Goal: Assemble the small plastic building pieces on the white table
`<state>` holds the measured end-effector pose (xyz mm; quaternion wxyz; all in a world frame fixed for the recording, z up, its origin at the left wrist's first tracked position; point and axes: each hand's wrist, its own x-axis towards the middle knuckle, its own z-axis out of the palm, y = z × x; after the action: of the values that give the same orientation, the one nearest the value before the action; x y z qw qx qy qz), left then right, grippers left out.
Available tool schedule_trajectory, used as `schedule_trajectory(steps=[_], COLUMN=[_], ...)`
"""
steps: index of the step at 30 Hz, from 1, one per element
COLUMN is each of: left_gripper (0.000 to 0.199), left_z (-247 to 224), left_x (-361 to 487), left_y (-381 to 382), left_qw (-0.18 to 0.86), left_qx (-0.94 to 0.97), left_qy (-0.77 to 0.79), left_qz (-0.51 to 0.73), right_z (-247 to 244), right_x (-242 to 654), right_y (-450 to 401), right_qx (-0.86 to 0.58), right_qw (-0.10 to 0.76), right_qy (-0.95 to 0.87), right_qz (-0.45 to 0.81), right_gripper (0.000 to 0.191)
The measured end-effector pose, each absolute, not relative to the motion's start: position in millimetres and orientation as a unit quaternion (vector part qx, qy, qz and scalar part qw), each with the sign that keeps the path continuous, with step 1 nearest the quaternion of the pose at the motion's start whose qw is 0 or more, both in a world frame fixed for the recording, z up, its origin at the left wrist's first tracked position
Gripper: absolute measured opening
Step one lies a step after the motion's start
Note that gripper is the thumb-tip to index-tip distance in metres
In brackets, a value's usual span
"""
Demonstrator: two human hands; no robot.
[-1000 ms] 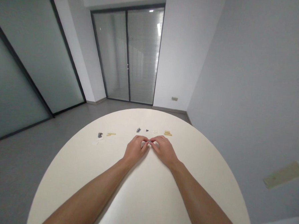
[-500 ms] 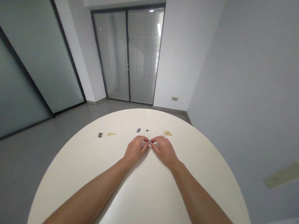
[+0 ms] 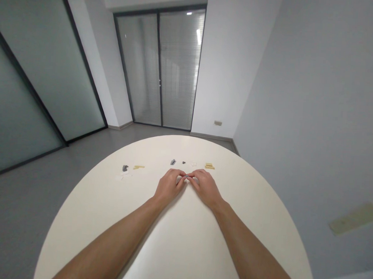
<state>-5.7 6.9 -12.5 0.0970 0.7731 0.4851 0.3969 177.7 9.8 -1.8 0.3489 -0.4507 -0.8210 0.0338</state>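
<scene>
Hardly anything is moving since the earlier frame: the left hand [image 3: 168, 185] and the right hand [image 3: 206, 187] are staying in the same spot, and only the fingertips may be shifting a tiny bit. The fingers [image 3: 181, 172] of both hands are nearly closing, thumb toward pointer, and they are pinching one small grayish piece [image 3: 187, 176] between them. It is sitting right at the tips, just over the tabletop [image 3: 257, 226] or touching it; I cannot tell which. Most of it is hiding, so its shape is not showing.

Past the fingers and a little left, a gray piece [image 3: 173, 162] is lying. Almost straight past them, a dark bit [image 3: 183, 162] is resting, then pale bits [image 3: 193, 164]. Past them on the right, yellow strips [image 3: 209, 166] are lying close together. Well off to the left of the fingers, a gray-and-black clump [image 3: 125, 168], more yellow pieces [image 3: 138, 167] and white scraps [image 3: 123, 175] are waiting.

The pinched piece is looking light and probably stiff, easy to drop, so holding its two ends softly is seeming best.
</scene>
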Motion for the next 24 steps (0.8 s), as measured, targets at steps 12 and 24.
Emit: schedule_trajectory(steps=[12,24], left_gripper=[0.016,0.017], left_z=[-11.6,-10.0], left_x=[-6.3,-6.4], left_y=[6.5,5.3], left_qw=[0.092,0.095], left_qx=[0.774,0.775], left_qy=[0.485,0.476], left_qz=[0.396,0.403], right_z=[-0.8,-1.5], right_x=[176.3,176.4], right_y=[10.3,10.3], right_qx=[-0.45,-0.453], right_qw=[0.349,0.344], right_qy=[-0.821,-0.822], right_qz=[0.04,0.032], right_gripper=[0.015,0.02])
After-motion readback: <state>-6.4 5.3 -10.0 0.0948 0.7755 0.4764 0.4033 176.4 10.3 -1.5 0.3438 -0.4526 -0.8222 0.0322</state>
